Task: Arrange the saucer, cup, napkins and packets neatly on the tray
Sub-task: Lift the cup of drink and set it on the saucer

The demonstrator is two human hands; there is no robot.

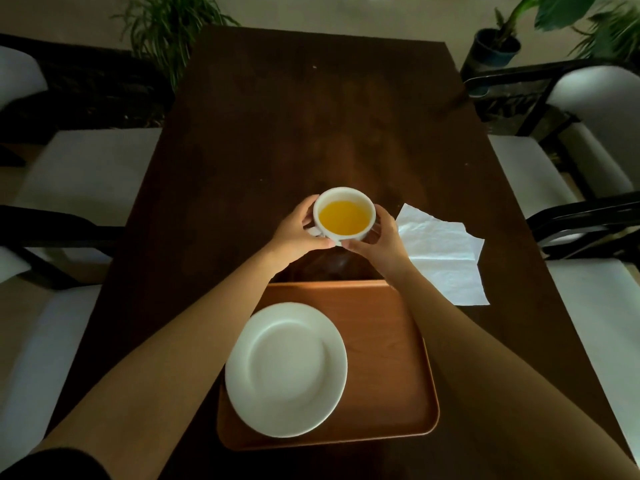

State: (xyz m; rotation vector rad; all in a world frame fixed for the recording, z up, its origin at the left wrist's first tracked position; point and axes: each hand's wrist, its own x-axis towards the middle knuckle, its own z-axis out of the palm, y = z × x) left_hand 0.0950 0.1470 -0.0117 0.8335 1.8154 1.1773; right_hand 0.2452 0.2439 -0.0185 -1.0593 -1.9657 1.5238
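Note:
A white cup (344,213) holding orange-yellow liquid is beyond the far edge of the wooden tray (388,344). My left hand (297,231) wraps its left side and my right hand (380,239) wraps its right side, so both grip it. I cannot tell whether it rests on the table or is lifted. A white saucer (286,370) lies on the left part of the tray, overhanging its left edge a little. White napkins (446,255) lie unfolded on the table to the right of my right hand. No packets are visible.
The dark wooden table (311,126) stretches away ahead. White-cushioned chairs (86,174) with black frames stand on both sides. Potted plants (495,46) stand on the floor past the far corners.

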